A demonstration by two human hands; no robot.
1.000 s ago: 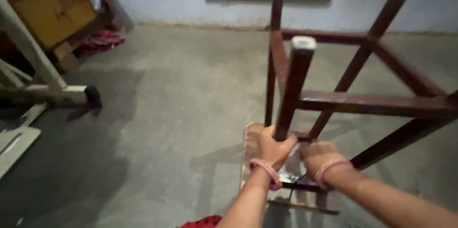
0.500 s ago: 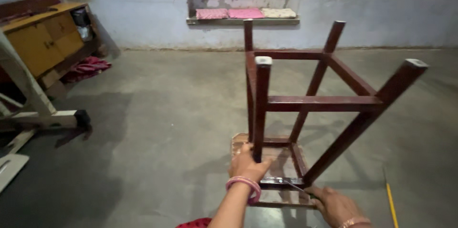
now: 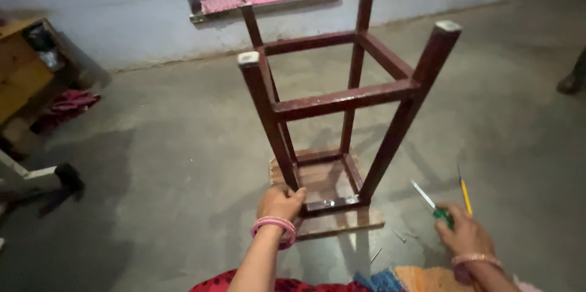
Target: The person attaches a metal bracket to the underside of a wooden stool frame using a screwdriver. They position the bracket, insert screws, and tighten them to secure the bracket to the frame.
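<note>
Stool frame: the upturned dark red wooden stool (image 3: 342,102) stands on its seat board (image 3: 342,222); four legs and two tiers of rails cage the middle, gaps between rails open.
Near side: left hand (image 3: 279,203) blocks the near left leg's base.
Right floor: right hand (image 3: 462,234), green-handled screwdriver (image 3: 430,201), yellow pencil (image 3: 466,194), loose nails (image 3: 400,237).
Left floor: bare concrete floor (image 3: 171,164); white stand (image 3: 36,179) at the edge.
Far left: wooden cabinet (image 3: 21,72), red cloth (image 3: 64,105).

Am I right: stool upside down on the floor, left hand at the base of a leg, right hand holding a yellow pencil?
Not quite. The head view shows the right hand holding a green-handled screwdriver; the yellow pencil lies untouched on the floor beside it. The rest stands: the stool is upside down, with the left hand at the base of a leg.
</note>
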